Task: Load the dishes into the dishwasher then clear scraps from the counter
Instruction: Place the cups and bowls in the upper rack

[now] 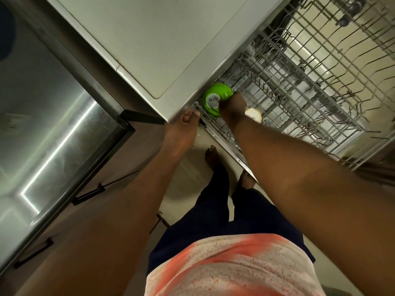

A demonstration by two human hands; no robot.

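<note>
Bowl [215,99] held in rack [299,97] corner

Feet [212,155] stand beside the dishwasher. Left hand [183,123] curls onto the counter [149,50] corner. Right hand [232,108] grips the green bowl, sticker upward, tight under the counter's overhang. Cream dish [254,115] lies just beside.

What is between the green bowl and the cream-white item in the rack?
The right hand, which holds the green bowl; the cream-white item lies just beyond it. The head view shows this.
</note>
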